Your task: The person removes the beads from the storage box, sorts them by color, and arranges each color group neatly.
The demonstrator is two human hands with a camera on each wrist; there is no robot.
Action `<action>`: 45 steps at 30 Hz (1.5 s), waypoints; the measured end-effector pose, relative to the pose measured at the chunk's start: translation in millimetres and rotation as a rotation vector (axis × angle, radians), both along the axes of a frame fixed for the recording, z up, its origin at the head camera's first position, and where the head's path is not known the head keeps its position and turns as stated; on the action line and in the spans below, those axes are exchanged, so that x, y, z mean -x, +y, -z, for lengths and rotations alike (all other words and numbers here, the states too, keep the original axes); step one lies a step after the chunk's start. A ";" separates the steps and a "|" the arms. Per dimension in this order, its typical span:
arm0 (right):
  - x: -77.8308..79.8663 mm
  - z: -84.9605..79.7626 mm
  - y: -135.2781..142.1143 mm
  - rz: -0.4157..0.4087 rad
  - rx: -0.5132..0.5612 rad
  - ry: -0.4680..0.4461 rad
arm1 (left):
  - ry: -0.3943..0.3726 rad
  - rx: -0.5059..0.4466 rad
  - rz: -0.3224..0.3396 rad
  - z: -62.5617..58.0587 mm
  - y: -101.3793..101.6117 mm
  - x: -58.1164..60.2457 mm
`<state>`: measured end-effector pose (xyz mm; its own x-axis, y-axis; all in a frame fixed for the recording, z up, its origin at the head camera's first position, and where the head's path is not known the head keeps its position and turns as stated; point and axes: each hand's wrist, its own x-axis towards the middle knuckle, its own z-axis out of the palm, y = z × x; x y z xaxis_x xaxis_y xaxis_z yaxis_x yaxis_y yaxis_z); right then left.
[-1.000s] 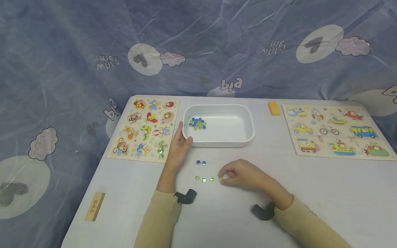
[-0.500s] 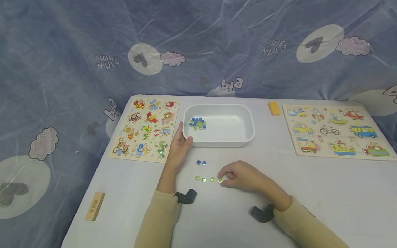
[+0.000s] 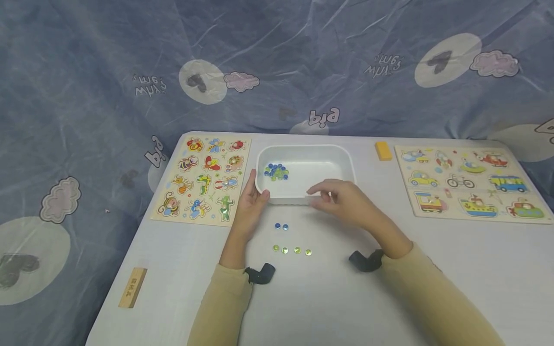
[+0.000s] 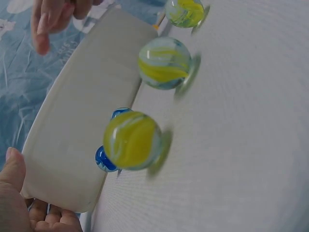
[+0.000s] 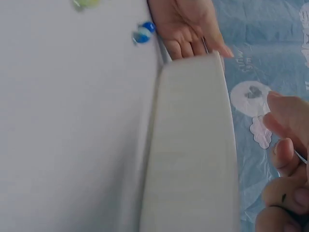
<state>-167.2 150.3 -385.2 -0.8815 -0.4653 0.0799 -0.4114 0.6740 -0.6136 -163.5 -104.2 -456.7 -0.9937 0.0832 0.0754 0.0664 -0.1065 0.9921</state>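
My left hand (image 3: pixel 248 211) grips the front left corner of a white plastic tray (image 3: pixel 285 200), thumb over the rim and fingers curled at its side. A cluster of blue and yellow-green glass marbles (image 3: pixel 277 172) lies at the tray's left end. Over the tray's front rim hovers my right hand (image 3: pixel 344 202), its fingers loosely bent with nothing between them. On the table before the tray, two blue marbles (image 3: pixel 285 227) sit side by side. Nearer to me, several clear marbles with yellow swirls (image 4: pixel 133 140) form a row; the rightmost yellow marble (image 3: pixel 308 252) stands slightly apart.
An insect puzzle board (image 3: pixel 201 180) lies left of the tray, a vehicle puzzle board (image 3: pixel 472 182) to the right. A yellow block (image 3: pixel 383 151) is near the back edge, and a wooden block (image 3: pixel 132 288) by the left edge. A blue printed curtain (image 3: pixel 277 62) hangs behind.
My right hand has let go of the rightmost yellow marble, leaving it at the end of the row, and moved up to the tray's front rim. The left hand stays on the tray.
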 end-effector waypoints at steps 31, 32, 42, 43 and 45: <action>90.0 35.0 -57.2 -0.138 -0.149 -0.378 | 0.027 -0.003 -0.001 20.9 -1.1 8.4; 90.7 35.7 -58.8 -0.144 -0.148 -0.376 | 0.028 0.001 -0.003 23.2 -1.4 9.5; 95.9 41.3 -75.7 -0.216 -0.146 -0.310 | 0.012 0.003 0.002 16.3 -2.2 6.7; 96.1 41.2 -77.6 -0.221 -0.145 -0.304 | 0.007 -0.001 0.004 13.7 -2.0 5.6; 96.5 41.1 -81.1 -0.229 -0.148 -0.293 | 0.005 -0.011 0.012 8.4 -1.7 3.3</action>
